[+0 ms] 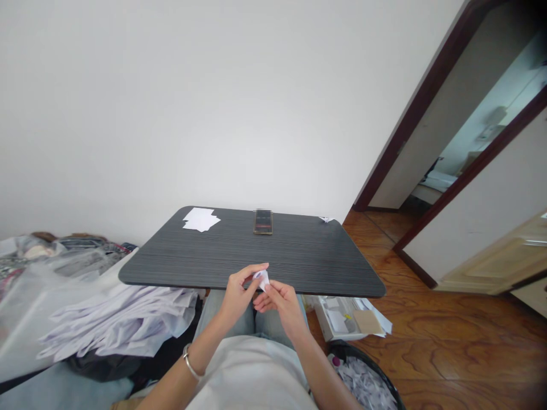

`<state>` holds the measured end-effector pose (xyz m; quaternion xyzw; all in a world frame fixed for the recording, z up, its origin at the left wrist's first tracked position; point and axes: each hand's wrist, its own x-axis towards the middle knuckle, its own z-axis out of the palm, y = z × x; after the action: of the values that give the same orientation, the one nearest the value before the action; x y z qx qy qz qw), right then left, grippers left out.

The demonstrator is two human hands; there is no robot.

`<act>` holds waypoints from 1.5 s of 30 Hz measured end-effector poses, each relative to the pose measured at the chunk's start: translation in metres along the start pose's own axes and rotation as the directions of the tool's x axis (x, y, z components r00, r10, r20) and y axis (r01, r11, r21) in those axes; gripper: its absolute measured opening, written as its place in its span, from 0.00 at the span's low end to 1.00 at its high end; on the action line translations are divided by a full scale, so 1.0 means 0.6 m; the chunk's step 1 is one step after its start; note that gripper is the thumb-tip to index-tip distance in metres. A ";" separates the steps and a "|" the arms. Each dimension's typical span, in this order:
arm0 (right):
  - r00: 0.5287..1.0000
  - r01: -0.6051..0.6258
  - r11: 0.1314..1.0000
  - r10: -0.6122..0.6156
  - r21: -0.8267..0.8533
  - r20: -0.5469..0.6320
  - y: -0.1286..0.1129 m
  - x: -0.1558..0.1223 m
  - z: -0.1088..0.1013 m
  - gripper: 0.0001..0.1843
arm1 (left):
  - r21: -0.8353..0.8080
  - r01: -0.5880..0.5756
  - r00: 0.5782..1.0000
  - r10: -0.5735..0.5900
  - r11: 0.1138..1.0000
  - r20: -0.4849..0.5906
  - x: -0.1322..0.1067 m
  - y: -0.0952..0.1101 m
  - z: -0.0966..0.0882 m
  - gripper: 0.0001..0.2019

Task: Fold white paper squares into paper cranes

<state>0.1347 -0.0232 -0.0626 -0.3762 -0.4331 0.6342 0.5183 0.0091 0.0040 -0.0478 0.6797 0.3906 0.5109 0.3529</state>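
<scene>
Both my hands meet at the near edge of a dark grey table (pixel 192 262). My left hand (pixel 238 291) and my right hand (pixel 280 300) pinch a small folded piece of white paper (pixel 261 279) between their fingertips, just above the table's front edge. My left wrist wears a silver bracelet (pixel 190 363). A small stack of white paper sheets (pixel 200 219) lies at the table's far left. A phone (pixel 262 221) stands at the far middle. A tiny folded paper piece (pixel 326 218) sits at the far right corner.
A heap of white sheets (pixel 123 322) and clothes lies on the left. A black bin (pixel 367 378) full of paper scraps stands at my right, beside a white tray of papers (pixel 348 319) on the wooden floor. An open doorway (pixel 470 142) is at the right.
</scene>
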 end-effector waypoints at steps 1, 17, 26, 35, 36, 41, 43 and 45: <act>1.000 -0.005 1.000 0.005 -0.002 0.004 -0.001 0.000 0.000 0.19 | -0.003 -0.011 1.000 0.011 1.000 0.000 0.000 -0.002 0.001 0.12; 0.997 -0.076 0.994 0.073 0.082 0.037 -0.006 0.000 -0.003 0.17 | -0.045 -0.133 0.988 0.137 0.990 0.075 0.013 -0.009 -0.026 0.09; 0.998 -0.060 0.997 0.059 0.037 0.038 -0.003 -0.001 0.003 0.18 | 0.090 -0.148 0.989 0.148 0.985 0.009 0.013 -0.013 -0.017 0.07; 0.999 -0.042 0.999 0.042 0.005 -0.012 0.000 0.001 0.002 0.17 | 0.063 -0.142 0.990 0.142 0.988 0.010 0.009 -0.023 -0.011 0.10; 0.999 -0.042 0.999 0.042 -0.004 -0.014 0.001 0.002 0.002 0.18 | 0.060 -0.142 0.990 0.140 0.988 0.028 0.010 -0.021 -0.012 0.10; 0.999 -0.038 0.999 0.037 -0.028 -0.007 0.004 0.002 0.001 0.19 | 0.016 -0.123 0.986 0.120 0.992 0.116 0.015 -0.002 -0.027 0.12; 0.999 -0.039 0.999 0.039 -0.034 0.000 0.005 0.001 0.001 0.18 | 0.000 -0.126 0.981 0.125 0.992 0.150 0.018 0.000 -0.034 0.12; 0.999 -0.041 0.998 0.041 -0.040 0.012 0.005 0.001 0.001 0.19 | 0.003 -0.148 0.972 0.145 0.989 0.187 0.021 -0.002 -0.038 0.12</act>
<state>0.1330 -0.0229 -0.0656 -0.3912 -0.4413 0.6384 0.4946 -0.0113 0.0177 -0.0385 0.7545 0.3088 0.4662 0.3436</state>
